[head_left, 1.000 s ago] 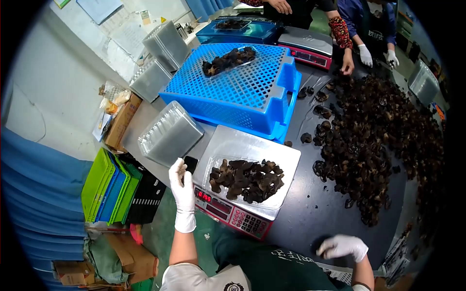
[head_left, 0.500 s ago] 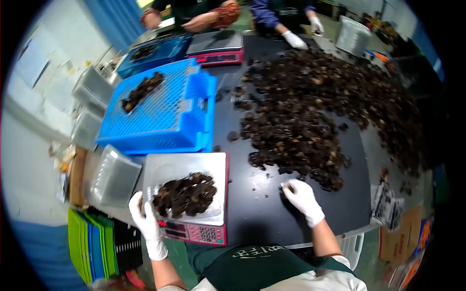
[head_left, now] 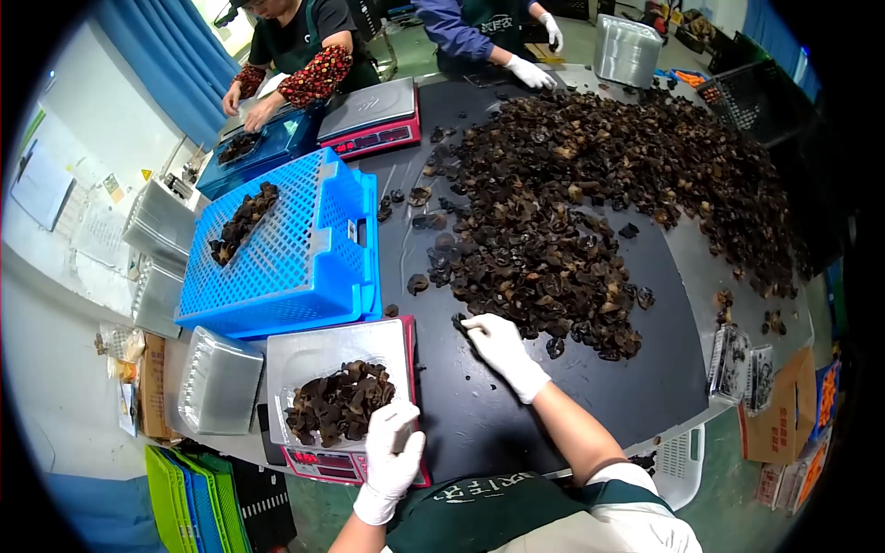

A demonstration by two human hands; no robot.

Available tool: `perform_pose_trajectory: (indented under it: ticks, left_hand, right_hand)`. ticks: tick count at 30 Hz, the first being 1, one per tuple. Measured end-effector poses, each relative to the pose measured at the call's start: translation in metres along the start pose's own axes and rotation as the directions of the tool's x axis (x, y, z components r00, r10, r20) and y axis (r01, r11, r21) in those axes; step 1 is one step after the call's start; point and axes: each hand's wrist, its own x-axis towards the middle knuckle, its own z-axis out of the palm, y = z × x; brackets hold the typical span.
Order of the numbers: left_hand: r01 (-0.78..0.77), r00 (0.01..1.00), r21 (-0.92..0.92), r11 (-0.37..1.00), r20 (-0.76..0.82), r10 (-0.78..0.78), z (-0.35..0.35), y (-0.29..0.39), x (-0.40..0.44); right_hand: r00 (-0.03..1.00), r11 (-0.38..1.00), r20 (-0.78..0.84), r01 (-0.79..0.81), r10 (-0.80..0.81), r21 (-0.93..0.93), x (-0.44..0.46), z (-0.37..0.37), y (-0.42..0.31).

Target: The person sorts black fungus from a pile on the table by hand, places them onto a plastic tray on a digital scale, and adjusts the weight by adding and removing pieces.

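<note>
My left hand [head_left: 392,456], in a white glove, is over the front right corner of the scale [head_left: 412,369], its fingers apart beside the dark mushrooms [head_left: 339,404] that lie in a clear tray on the pan. My right hand [head_left: 504,355], also gloved in white, is over the dark tabletop [head_left: 461,405] near the front left edge of the big mushroom pile [head_left: 544,267]. Its fingertips are pinched on a small dark mushroom piece [head_left: 460,323].
Behind the scale stands a blue crate [head_left: 267,249] topped with a filled tray. Stacked clear trays [head_left: 219,382] stand left of the scale. Two co-workers are across the table, near a second scale [head_left: 369,120]. Cardboard boxes [head_left: 779,415] are at right.
The view has turned rightward. My left hand has moved from the tray's left side to its front right. My right hand has reached forward to the pile's edge.
</note>
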Motion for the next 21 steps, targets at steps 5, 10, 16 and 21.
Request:
perform_pose_trajectory:
  ticks: [5,10,16,21]
  left_hand:
    - [0.195,0.972,-0.147,0.97,0.164,-0.17,0.038,-0.008,-0.001]
    - [0.409,0.901,-0.363,0.837,0.304,-0.308,0.08,-0.02,0.014]
    - [0.318,0.921,-0.348,0.882,0.333,-0.201,0.097,-0.006,0.015]
    - [-0.033,0.99,-0.051,0.998,0.137,0.04,0.063,0.009,0.019]
  right_hand:
    - [0.577,-0.485,0.723,-0.541,0.38,0.687,-0.027,-0.075,-0.023]
    - [0.569,-0.938,0.813,-0.2,0.125,0.284,-0.067,-0.092,-0.042]
    - [0.546,-0.559,0.755,-0.521,0.363,0.646,-0.081,-0.078,-0.078]
    - [0.712,-0.129,0.617,-0.614,0.335,0.778,-0.071,-0.069,-0.108]
